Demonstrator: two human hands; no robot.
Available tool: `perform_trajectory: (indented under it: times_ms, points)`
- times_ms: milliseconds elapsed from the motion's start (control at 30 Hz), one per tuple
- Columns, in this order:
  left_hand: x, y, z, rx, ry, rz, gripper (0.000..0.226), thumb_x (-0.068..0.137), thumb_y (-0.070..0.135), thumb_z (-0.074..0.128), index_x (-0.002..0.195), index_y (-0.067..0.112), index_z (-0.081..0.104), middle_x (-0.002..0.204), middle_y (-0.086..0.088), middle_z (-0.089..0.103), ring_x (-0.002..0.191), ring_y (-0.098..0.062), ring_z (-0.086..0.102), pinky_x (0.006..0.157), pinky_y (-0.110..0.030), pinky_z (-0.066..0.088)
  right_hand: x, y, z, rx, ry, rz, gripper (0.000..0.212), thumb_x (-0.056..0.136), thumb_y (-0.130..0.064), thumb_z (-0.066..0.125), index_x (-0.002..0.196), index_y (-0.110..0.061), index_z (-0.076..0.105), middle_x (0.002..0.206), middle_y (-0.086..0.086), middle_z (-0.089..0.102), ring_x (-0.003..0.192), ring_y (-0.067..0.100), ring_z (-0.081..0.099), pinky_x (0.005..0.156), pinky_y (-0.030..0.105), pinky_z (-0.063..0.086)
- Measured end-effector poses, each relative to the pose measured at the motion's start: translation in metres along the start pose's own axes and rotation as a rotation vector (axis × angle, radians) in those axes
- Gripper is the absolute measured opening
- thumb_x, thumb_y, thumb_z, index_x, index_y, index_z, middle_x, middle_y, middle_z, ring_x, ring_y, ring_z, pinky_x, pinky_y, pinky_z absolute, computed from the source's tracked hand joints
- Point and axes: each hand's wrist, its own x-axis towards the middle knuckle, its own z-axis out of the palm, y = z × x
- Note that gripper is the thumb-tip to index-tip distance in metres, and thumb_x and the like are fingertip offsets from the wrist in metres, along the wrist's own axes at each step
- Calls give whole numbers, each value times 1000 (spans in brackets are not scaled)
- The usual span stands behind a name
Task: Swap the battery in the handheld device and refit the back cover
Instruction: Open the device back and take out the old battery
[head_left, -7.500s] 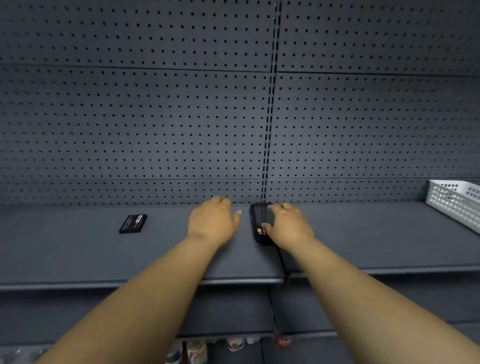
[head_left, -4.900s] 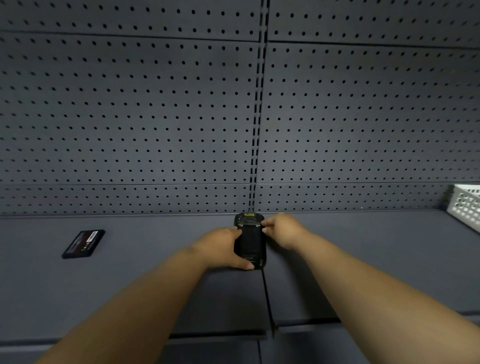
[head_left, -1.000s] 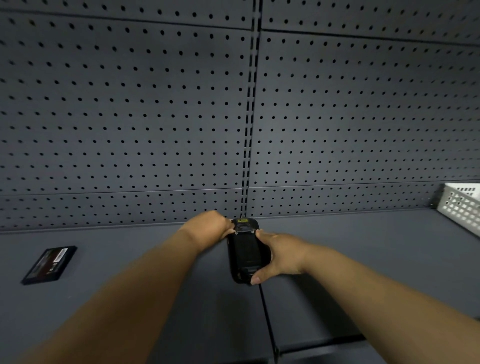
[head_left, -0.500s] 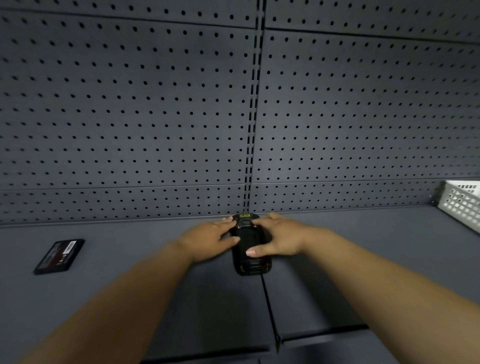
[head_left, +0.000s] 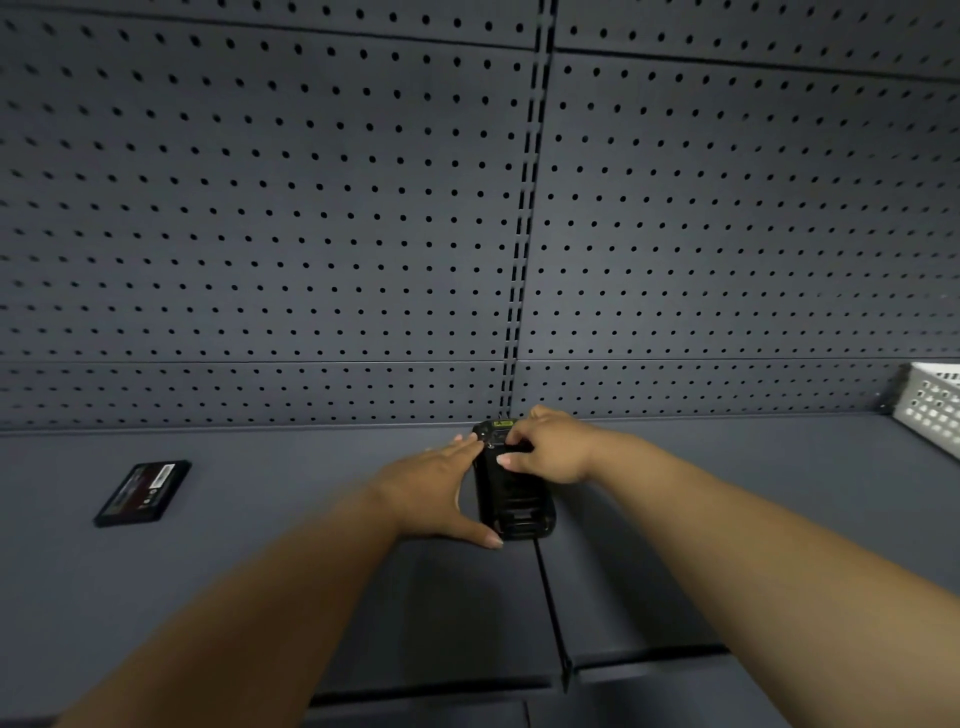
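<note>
A black handheld device (head_left: 514, 499) lies back-up on the dark grey shelf (head_left: 311, 597), over the seam between two shelf boards. My left hand (head_left: 441, 493) grips its left side, thumb at the near end and fingers at the far end. My right hand (head_left: 550, 447) rests on the device's far end, fingertips pressing near the yellow label. A flat black battery (head_left: 143, 492) with a red and white label lies alone on the shelf at the far left, well apart from both hands.
A grey pegboard wall (head_left: 311, 208) rises right behind the device. A white perforated basket (head_left: 932, 405) stands at the right edge of the shelf. The shelf's front edge (head_left: 415, 686) runs below my forearms.
My left hand has spread along the device's left side, thumb now at its near end. My right hand has shifted up onto the device's far end. The device stays on the shelf.
</note>
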Motion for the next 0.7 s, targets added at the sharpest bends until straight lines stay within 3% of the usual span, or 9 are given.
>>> perform_trajectory:
  times_ms: [233, 333, 467, 567, 700]
  points:
    - [1, 2, -2, -22, 6, -13, 121, 62, 60, 75, 151, 22, 2, 161, 1, 8, 148, -11, 4, 120, -30, 14, 8, -2, 2, 136, 81, 22, 33, 93, -33, 53, 119, -12, 53, 126, 10, 50, 115, 25, 51, 96, 34, 41]
    - [1, 2, -2, -54, 10, 7, 122, 61, 58, 77, 151, 23, 2, 161, 1, 11, 149, -12, 4, 122, -32, 15, 9, 3, 1, 336, 162, 1, 17, 91, -27, 59, 101, -16, 52, 105, 4, 55, 98, 21, 52, 81, 28, 39]
    - [2, 0, -3, -87, -14, 5, 122, 60, 59, 77, 151, 25, 3, 161, 3, 11, 148, -12, 4, 122, -33, 14, 7, 12, -6, 779, 171, -13, 16, 88, -13, 63, 78, -22, 55, 81, -1, 58, 91, 18, 54, 94, 37, 44]
    - [3, 2, -5, -73, -36, -10, 119, 63, 59, 75, 151, 22, 3, 161, 2, 8, 148, -12, 4, 122, -30, 11, -2, 27, -17, 1046, 208, 4, 19, 90, -4, 58, 77, -17, 61, 79, 3, 62, 87, 20, 56, 99, 38, 43]
    - [2, 7, -7, -71, -33, -23, 115, 66, 57, 74, 151, 19, 7, 160, 0, 13, 148, -13, 9, 120, -28, 11, -14, 63, -19, 1050, 169, 108, 14, 92, -5, 56, 81, -11, 64, 83, 7, 65, 87, 24, 60, 92, 36, 48]
